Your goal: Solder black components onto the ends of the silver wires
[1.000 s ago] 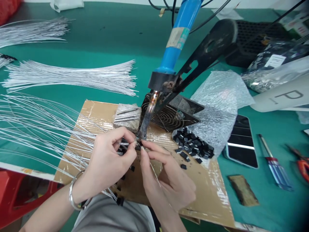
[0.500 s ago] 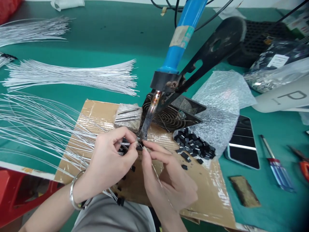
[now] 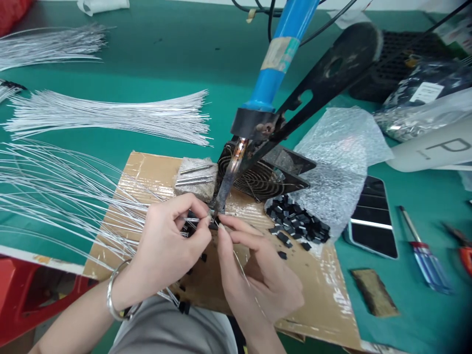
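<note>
My left hand (image 3: pixel 167 246) pinches a thin white wire and a small black part right under the tip of the soldering iron (image 3: pixel 236 162). The iron has a blue handle and is fixed in a black stand, pointing down at the cardboard sheet (image 3: pixel 313 290). My right hand (image 3: pixel 254 268) pinches a thin strand that meets the same spot from the right. Fingertips of both hands nearly touch at the iron's tip. A pile of small black parts (image 3: pixel 297 223) lies just to the right. Loose white wires (image 3: pixel 62 196) fan out to the left of my left hand.
Bundles of white wires (image 3: pixel 110 115) lie on the green table. A small fan (image 3: pixel 258 177) and a grey block (image 3: pixel 195 177) sit behind the iron. Bubble wrap (image 3: pixel 335 162), a phone (image 3: pixel 372 216), a screwdriver (image 3: pixel 422 250) and a brown pad (image 3: pixel 374 290) lie to the right.
Hardly anything has moved. Both hands hold their pinch at the iron's tip; the view has shifted very slightly.
</note>
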A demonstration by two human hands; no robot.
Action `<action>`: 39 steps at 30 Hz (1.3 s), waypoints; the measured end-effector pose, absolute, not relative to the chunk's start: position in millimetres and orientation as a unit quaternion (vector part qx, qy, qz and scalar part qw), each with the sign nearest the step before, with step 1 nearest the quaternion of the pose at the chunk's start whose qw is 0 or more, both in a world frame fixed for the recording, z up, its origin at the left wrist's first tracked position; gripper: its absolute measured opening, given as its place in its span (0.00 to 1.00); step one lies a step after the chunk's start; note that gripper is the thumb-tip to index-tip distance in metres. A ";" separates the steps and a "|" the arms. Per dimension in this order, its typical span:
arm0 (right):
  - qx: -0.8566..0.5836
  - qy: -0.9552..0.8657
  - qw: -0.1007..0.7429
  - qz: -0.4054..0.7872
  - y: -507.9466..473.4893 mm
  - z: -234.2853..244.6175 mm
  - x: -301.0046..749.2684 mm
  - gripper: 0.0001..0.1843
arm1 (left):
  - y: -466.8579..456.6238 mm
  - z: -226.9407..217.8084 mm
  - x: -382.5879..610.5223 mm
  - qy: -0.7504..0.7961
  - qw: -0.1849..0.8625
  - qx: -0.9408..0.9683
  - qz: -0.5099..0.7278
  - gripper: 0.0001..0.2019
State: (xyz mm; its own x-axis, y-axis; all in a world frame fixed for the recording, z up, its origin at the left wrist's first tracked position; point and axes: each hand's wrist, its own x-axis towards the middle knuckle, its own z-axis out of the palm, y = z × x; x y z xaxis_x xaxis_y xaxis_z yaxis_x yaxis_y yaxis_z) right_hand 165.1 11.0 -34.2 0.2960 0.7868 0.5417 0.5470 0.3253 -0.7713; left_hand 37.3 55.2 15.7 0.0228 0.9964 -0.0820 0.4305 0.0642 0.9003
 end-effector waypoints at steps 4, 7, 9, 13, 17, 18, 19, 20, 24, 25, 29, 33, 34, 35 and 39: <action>-0.558 -0.572 0.580 0.157 9.1 -39.1 167.2 0.10 | 55.3 14.2 37.0 0.613 0.409 0.588 0.332 0.05; -0.607 -0.516 0.582 0.164 9.3 -39.4 172.3 0.06 | 54.7 11.7 36.0 0.622 0.403 0.590 0.320 0.05; -0.636 -0.480 0.578 0.175 10.4 -37.7 177.4 0.03 | 53.7 10.2 35.3 0.627 0.397 0.591 0.317 0.05; -0.578 -0.485 0.595 0.277 13.3 -35.6 187.2 0.15 | 51.0 8.5 34.6 0.623 0.406 0.589 0.316 0.05; -0.558 -0.497 0.592 0.301 12.9 -35.5 191.0 0.09 | 48.7 8.3 34.0 0.621 0.411 0.588 0.315 0.05; -0.561 -0.511 0.577 0.302 12.0 -34.9 191.0 0.12 | 48.5 8.2 33.9 0.621 0.411 0.588 0.316 0.05; -0.564 -0.525 0.559 0.305 10.9 -34.3 190.7 0.14 | 48.5 8.2 33.9 0.621 0.410 0.588 0.315 0.05; -0.565 -0.533 0.546 0.314 9.7 -33.5 190.1 0.13 | 48.7 8.0 34.0 0.621 0.408 0.590 0.316 0.06; -0.554 -0.529 0.536 0.353 5.5 -32.5 186.0 0.09 | 50.3 6.9 34.7 0.625 0.392 0.597 0.314 0.06; -0.554 -0.526 0.539 0.355 4.9 -32.8 184.9 0.09 | 50.5 6.7 34.9 0.626 0.389 0.599 0.314 0.06; -0.558 -0.519 0.545 0.350 4.2 -34.3 182.3 0.09 | 50.3 7.2 35.2 0.628 0.384 0.600 0.315 0.06; -0.557 -0.514 0.556 0.341 5.6 -33.8 180.2 0.10 | 49.3 8.8 35.7 0.625 0.386 0.600 0.318 0.06; -0.557 -0.513 0.560 0.336 6.1 -33.4 179.4 0.10 | 49.2 9.0 35.7 0.623 0.386 0.600 0.321 0.06; -0.559 -0.512 0.561 0.332 6.6 -32.9 178.5 0.10 | 49.1 9.2 35.7 0.623 0.385 0.600 0.322 0.06; -0.568 -0.508 0.562 0.321 8.1 -30.1 175.8 0.09 | 49.0 9.2 35.2 0.620 0.380 0.605 0.325 0.06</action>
